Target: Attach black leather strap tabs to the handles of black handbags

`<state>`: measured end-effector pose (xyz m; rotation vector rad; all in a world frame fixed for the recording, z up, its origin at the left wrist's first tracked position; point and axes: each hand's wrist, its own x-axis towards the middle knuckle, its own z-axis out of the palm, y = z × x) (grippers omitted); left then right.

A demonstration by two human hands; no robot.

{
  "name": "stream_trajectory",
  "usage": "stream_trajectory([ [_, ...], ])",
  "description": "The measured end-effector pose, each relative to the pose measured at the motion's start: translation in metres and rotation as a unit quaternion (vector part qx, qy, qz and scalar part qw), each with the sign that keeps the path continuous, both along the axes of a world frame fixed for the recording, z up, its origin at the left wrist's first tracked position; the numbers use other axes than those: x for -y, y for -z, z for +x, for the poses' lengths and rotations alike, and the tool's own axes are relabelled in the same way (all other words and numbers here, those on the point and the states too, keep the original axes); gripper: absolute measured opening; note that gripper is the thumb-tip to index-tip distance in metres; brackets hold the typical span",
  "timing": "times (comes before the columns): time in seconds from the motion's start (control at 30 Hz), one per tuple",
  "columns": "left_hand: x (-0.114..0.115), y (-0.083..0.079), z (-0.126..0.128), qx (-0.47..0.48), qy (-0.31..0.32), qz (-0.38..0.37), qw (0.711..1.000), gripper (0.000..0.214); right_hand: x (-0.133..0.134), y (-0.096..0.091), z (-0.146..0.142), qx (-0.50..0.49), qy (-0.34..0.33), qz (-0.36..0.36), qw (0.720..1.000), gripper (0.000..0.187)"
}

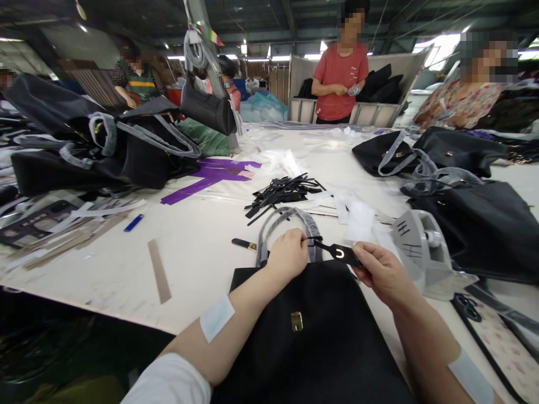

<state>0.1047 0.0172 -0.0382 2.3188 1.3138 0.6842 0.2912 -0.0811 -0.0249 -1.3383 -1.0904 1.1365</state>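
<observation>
A black handbag (311, 342) lies in front of me with a gold clasp plate (297, 321) on its face. Its handles (288, 212), wrapped in translucent film, rise beyond the top edge. My left hand (289, 253) is closed beside the handles, pinching a thin black strap (314, 240); its fingertips are partly hidden. Between thumb and fingers, my right hand (379, 272) grips the wide end of a black leather tab (346, 255) with a gold U-shaped fitting. The thin strap runs from this tab to my left hand. Another black tab (241, 243) with a gold buckle sticks out left of the handles.
Beyond the bag lies a pile of black straps (286, 193). Black bags are heaped at left (143, 151) and right (480, 224). A tape dispenser (421, 252) and a phone (499, 342) sit at right. A blue lighter (133, 223) lies left. Several people work beyond.
</observation>
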Motion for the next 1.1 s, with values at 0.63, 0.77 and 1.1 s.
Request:
stream_trajectory([
  [0.63,-0.002,0.033,0.031,0.249,0.069,-0.305,0.917,0.064,0.031,-0.036,-0.054,0.174,-0.503,0.039,0.846,0.029],
  [0.77,-0.011,0.040,0.032,0.211,0.020,-0.278,0.937,0.062,0.035,-0.041,-0.054,0.167,-0.513,0.062,0.839,0.030],
  [1.1,-0.034,0.046,0.014,0.320,-0.152,-0.181,0.917,0.041,-0.016,0.004,0.043,0.186,-0.049,-0.004,0.981,0.058],
])
